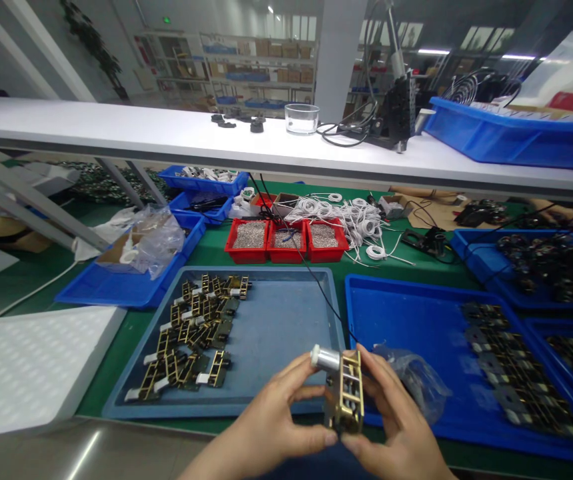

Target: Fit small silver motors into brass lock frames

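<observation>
Between my two hands is a small brass-framed gear motor assembly point(350, 393) with a silver cylindrical motor sticking out to the left. My left hand point(286, 407) grips it from the left, fingers at the motor side and thumb at the lower edge. On the other side my right hand point(391, 420) holds it, fingers along its right face and thumb at the bottom. It is raised over the near edges of a grey-blue tray point(286, 320) and a blue tray point(391, 313). Several similar brass assemblies point(196, 327) lie in the grey-blue tray's left part.
Three red bins point(291, 257) of small metal parts stand behind the trays, beside coiled white cables point(364, 223). A clear plastic bag point(419, 383) and rows of assemblies point(521, 373) lie in the blue tray. White foam point(41, 367) is at left. A white shelf point(166, 137) crosses above.
</observation>
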A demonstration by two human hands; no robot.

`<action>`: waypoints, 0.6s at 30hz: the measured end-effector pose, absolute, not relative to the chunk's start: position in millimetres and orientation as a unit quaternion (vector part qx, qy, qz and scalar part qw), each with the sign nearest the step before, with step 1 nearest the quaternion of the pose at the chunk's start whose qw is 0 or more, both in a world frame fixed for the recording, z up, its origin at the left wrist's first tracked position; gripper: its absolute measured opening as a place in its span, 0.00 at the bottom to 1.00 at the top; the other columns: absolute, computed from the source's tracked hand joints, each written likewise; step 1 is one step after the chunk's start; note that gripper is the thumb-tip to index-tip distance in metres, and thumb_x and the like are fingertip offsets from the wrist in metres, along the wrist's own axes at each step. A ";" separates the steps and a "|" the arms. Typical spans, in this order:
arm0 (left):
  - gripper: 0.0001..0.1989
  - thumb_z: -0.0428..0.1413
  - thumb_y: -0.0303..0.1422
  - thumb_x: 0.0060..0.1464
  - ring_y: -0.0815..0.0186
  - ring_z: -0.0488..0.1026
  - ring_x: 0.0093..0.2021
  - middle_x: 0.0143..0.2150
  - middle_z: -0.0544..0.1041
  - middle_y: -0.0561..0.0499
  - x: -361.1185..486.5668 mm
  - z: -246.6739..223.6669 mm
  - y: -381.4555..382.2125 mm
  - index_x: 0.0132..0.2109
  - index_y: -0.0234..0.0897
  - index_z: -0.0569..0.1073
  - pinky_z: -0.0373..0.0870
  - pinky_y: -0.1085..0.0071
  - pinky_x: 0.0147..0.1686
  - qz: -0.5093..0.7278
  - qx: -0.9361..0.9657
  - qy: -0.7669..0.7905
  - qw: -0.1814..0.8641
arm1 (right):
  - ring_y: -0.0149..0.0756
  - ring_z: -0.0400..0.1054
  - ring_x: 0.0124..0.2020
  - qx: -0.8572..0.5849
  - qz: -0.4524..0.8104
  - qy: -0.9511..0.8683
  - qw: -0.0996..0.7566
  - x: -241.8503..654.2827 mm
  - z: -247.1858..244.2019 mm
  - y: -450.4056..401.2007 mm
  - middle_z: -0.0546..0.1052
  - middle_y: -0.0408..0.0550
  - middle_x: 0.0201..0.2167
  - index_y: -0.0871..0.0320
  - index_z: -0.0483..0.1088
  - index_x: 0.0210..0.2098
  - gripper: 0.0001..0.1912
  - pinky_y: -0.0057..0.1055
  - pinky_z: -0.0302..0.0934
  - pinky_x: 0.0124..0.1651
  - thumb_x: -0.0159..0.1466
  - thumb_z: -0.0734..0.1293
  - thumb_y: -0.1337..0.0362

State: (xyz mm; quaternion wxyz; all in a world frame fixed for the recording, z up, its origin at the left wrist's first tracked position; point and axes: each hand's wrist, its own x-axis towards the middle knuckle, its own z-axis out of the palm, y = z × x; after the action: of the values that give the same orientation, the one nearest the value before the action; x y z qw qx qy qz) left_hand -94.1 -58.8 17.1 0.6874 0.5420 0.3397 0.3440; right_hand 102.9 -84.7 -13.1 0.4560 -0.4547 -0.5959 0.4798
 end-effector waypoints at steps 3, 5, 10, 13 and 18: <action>0.37 0.63 0.26 0.45 0.54 0.64 0.58 0.64 0.59 0.47 -95.9 17.1 -60.2 0.61 0.48 0.59 0.67 0.61 0.55 0.324 0.606 0.360 0.631 | 0.50 0.58 0.57 -0.425 0.388 -0.687 0.445 105.5 -10.8 -81.5 0.61 0.51 0.57 0.48 0.51 0.61 0.38 0.42 0.57 0.58 0.55 0.70 0.63; 0.39 0.63 0.25 0.44 0.55 0.64 0.59 0.63 0.61 0.48 -97.3 16.3 -61.3 0.61 0.48 0.57 0.65 0.62 0.56 0.315 0.649 0.376 0.582 | 0.49 0.59 0.56 -0.403 0.332 -0.733 0.436 106.1 -4.5 -77.9 0.62 0.52 0.55 0.49 0.49 0.61 0.40 0.41 0.58 0.57 0.54 0.69 0.68; 0.47 0.63 0.22 0.43 0.60 0.62 0.60 0.63 0.62 0.55 -100.5 16.0 -60.6 0.63 0.57 0.49 0.57 0.65 0.60 0.311 0.746 0.355 0.470 | 0.48 0.58 0.55 -0.339 0.257 -0.798 0.427 107.2 8.5 -71.1 0.59 0.51 0.55 0.49 0.43 0.63 0.43 0.40 0.57 0.58 0.55 0.68 0.69; 0.47 0.62 0.22 0.45 0.62 0.62 0.60 0.64 0.60 0.55 -101.1 16.3 -58.8 0.63 0.58 0.46 0.57 0.67 0.60 0.307 0.762 0.341 0.457 | 0.47 0.59 0.54 -0.310 0.225 -0.812 0.440 107.6 8.9 -69.1 0.59 0.49 0.55 0.49 0.42 0.64 0.43 0.42 0.56 0.59 0.56 0.68 0.68; 0.45 0.60 0.22 0.47 0.62 0.61 0.61 0.65 0.59 0.54 -100.8 18.0 -57.6 0.63 0.56 0.45 0.57 0.66 0.60 0.305 0.770 0.332 0.453 | 0.45 0.60 0.52 -0.304 0.204 -0.815 0.449 106.5 8.7 -66.9 0.59 0.49 0.53 0.48 0.42 0.64 0.43 0.42 0.58 0.58 0.55 0.67 0.71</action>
State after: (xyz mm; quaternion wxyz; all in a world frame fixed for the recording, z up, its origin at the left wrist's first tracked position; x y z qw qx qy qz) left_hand -100.8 -57.6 18.0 0.4526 0.7697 0.3316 0.3046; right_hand 106.5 -66.9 8.7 0.4490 -0.3036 -0.8152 0.2044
